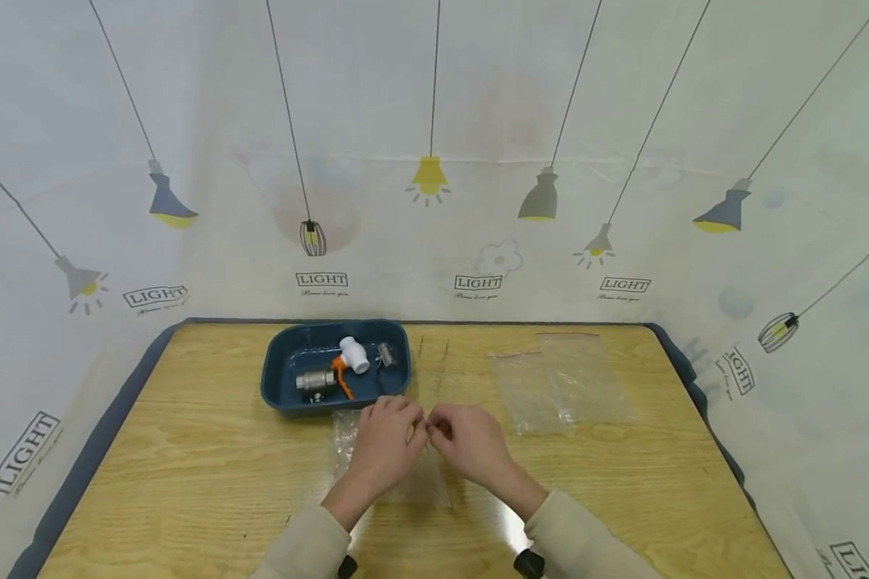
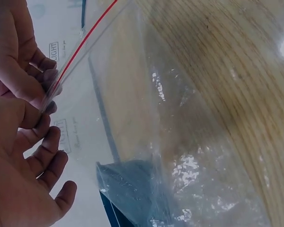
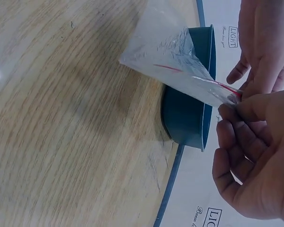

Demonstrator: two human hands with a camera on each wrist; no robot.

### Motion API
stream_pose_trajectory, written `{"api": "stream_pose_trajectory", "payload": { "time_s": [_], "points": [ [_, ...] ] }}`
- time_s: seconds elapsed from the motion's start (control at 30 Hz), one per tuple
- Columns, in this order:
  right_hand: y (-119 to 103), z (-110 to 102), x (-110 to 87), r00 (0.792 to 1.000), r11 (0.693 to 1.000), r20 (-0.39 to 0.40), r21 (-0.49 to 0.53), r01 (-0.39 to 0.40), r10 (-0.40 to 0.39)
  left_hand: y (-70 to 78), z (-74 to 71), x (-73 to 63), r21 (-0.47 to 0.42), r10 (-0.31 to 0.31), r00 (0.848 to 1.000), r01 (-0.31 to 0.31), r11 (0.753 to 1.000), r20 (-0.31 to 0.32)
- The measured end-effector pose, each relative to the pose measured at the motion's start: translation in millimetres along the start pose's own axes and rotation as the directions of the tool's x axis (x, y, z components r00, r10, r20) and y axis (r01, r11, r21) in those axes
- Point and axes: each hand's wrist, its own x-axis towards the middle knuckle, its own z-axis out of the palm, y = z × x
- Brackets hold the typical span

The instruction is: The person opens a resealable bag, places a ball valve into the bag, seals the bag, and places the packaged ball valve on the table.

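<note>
A clear zip-lock bag (image 2: 189, 137) with a red line along its mouth hangs from both hands. My left hand (image 1: 389, 441) pinches the bag's mouth edge between thumb and fingertips. Right beside it, my right hand (image 1: 472, 444) pinches the same edge, the fingertips of both nearly meeting. In the right wrist view the bag (image 3: 156, 47) stretches away past the blue tray. The bag looks flat, with nothing showing inside it.
Just beyond the hands is a dark blue tray (image 1: 275, 398) holding a metal valve (image 1: 315, 379) by an orange handle (image 1: 342, 376), a white plastic valve (image 1: 353, 355) and a small metal fitting (image 1: 386, 355). Two flat clear bags (image 1: 586, 378) overlap on the wooden table (image 1: 188, 450) at right.
</note>
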Motion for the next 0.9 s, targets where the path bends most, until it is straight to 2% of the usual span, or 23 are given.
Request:
{"api": "stream_pose_trajectory", "payload": {
  "time_s": [0.1,0.27,0.53,0.73,0.9],
  "points": [
    [0.9,-0.7,-0.6,1.0,0.999,0.016,-0.023,0.026,-0.026,-0.2,-0.5,-1.7,0.049,0.034,0.999,-0.035,0.998,0.017],
    [3.3,0.1,-0.9,0.999,0.997,0.024,-0.069,0.047,-0.045,-0.3,-2.3,-3.6,0.112,0.055,0.998,-0.059,0.992,0.04],
    [2.6,1.2,-1.5,0.999,0.997,0.018,-0.058,-0.047,0.048,-2.0,-3.7,-3.4,0.15,0.015,0.999,-0.02,0.988,0.032],
    [1.8,0.3,-2.4,1.0,0.998,0.002,-0.066,-0.009,0.009,-3.6,-0.9,-4.7,0.149,-0.018,1.0,0.015,0.989,0.019],
    [5.3,1.0,-3.0,0.999,0.997,0.032,-0.079,0.002,0.0,-3.9,0.1,-6.4,0.135,0.015,1.0,-0.013,0.991,-0.013]
  ]
}}
